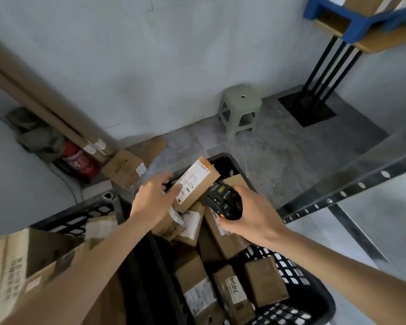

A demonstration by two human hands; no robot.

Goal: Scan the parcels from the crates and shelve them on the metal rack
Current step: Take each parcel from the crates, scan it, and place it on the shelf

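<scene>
The left hand (154,199) is gripping a brown cardboard parcel (195,184) by its near end, the thumb lying across the white label and the fingers (167,178) curling round the far side. The parcel is being held tilted, label up, just above the heap of other parcels in the black plastic crate (291,273). The right hand (249,219) is holding a black handheld scanner (223,202), fingers wrapped around its body, with the scanner's head sitting just beside the lifted parcel's right edge.

Inside the crate, more brown parcels are lying at mixed angles; one near the front is bearing a label marked 7494 (236,287). A second black crate (80,216) is standing to the left, touching the first, with a large open cardboard box (17,261) in front of it.

The metal rack (352,186), a perforated rail, is crossing the right side. On the grey floor a pale green stool (240,109) is standing by the wall, and a red fire extinguisher (79,158) is lying in the left corner beside long cardboard tubes (45,102)
</scene>
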